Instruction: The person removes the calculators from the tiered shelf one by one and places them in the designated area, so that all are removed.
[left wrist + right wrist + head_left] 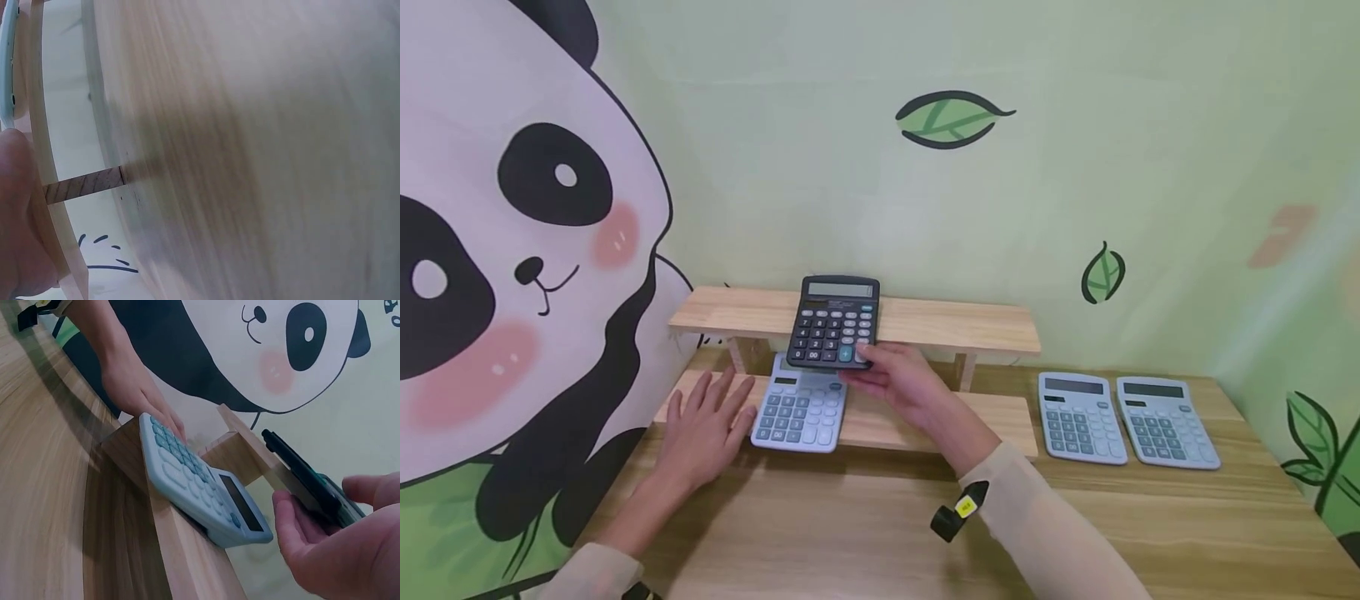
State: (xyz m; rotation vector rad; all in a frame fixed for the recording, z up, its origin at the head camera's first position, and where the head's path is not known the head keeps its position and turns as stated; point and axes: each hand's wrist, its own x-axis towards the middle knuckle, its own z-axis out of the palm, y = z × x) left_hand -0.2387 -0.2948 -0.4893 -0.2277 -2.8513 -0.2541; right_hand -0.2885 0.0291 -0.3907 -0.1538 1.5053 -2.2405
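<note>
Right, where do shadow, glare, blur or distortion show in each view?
Head view: a pale streak crosses the wall at right, and the black calculator looks clear. Left wrist view: the tabletop looks hazy, with a blurred shadow band, and the shelf edge bows. Right wrist view: dark shadow runs along the tabletop, while the pale blue calculator looks sharp.

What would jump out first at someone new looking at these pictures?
A huge cartoon panda fills the left side of the head view. Next comes the black calculator, held by the right hand at the upper wooden shelf. Two pale blue calculators sit side by side on the table, right of the shelf.
</note>
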